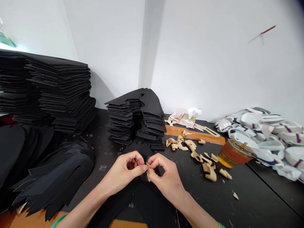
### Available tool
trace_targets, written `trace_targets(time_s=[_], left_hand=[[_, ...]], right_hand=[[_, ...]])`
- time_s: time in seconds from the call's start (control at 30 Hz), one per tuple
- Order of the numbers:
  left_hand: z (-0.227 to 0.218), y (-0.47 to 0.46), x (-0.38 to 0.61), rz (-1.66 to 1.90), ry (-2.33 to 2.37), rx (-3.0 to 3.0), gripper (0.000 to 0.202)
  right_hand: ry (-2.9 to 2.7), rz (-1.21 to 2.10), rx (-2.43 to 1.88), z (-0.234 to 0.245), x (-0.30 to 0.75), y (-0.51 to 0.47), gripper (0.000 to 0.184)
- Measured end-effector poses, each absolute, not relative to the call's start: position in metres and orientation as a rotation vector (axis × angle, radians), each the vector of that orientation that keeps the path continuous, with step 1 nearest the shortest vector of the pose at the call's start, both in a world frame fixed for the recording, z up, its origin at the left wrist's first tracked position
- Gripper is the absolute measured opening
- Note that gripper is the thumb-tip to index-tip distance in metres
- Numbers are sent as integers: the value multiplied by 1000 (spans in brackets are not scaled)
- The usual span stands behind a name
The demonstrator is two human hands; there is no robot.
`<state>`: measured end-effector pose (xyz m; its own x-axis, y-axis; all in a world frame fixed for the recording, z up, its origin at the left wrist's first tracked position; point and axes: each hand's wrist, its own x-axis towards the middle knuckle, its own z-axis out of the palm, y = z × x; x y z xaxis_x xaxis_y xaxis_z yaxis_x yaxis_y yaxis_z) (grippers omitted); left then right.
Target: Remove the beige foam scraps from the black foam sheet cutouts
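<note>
My left hand is closed in a pinch, thumb and index finger meeting at a small tan strip. From the other side, my right hand pinches the same strip, which looks like thin backing paper. The fingertips nearly touch and hide most of it. Beneath both hands lies a black cut sheet piece, flat and spreading towards me. Just beyond stands a stack of black curved pieces, notched at the middle.
Tall black stacks stand at left, with fanned black pieces nearer. Curled tan scraps lie at right by an orange strip, beside an amber glass jar. White shoe uppers are heaped far right. A wall rises behind.
</note>
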<state>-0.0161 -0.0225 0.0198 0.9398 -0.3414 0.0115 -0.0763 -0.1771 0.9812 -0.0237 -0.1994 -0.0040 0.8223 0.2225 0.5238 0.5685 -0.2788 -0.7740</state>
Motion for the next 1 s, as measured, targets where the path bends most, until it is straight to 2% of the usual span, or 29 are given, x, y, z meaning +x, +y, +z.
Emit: trace_targets(time_s=[0.13,0.27,0.57,0.63,0.7,0.83,1.0], left_hand=[[16,-21,-14,-195,-324,1764,16],[15,-18,-13,-154,-200,1667,11],[6,-19,-12,-129,-51,1327,10],[5,-18,-11,-85,-39,1311,13],[5,-17,-11,-43,-33,1309,15],[5,-17,-10,-45,-44,1311,17],[5,-17,-10,-50,-50,1301,18]], right_hand=[[-664,-417,-1866,-2,-27,-195,18],[-452,-428,-1837,-2,-25,-197,17],[19,-29,-1247,-12,-13,-200,22],[81,-131,-1244,-14,-11,-203,28],[45,-374,-1424,-13,-12,-206,31],[-529,-882,-1999,-4,-25,-201,24],[-1020,-1084,-2290,1,-38,-182,15]])
